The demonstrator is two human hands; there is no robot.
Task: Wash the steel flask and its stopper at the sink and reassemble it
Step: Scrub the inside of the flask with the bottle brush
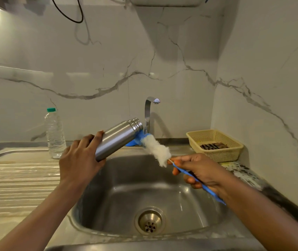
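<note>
Item 1, steel flask (118, 137): hanging tilted over the sink's (122, 187) 11 o'clock edge, open mouth pointing to 2 o'clock, base to 8 o'clock. The left hand (79, 158) is gripping the base end, its fingers (90, 140) curling round the steel wall.

Item 2, bottle brush (156, 150): the white bristle head is lying just beside the flask's mouth. Whether its blue tip is touching the rim, I cannot tell. The right hand (199, 171), at the basin's 3 o'clock, is holding the blue handle with its fingers closing round it.

Item 3, tap (149, 113): standing at the sink's 12 o'clock.

Item 4, blue object (131, 142): sitting at the tap's foot, mostly hidden behind flask and brush; kind unreadable.

Item 5, clear plastic bottle (55, 134), green cap: standing upright on the table (17, 178) at 10 o'clock.

Item 6, cream basket (224, 154): sitting at 2 o'clock, holding a dark striped pad (214, 146).

Item 7, drain (150, 221): lying at 6 o'clock on the basin floor.
</note>
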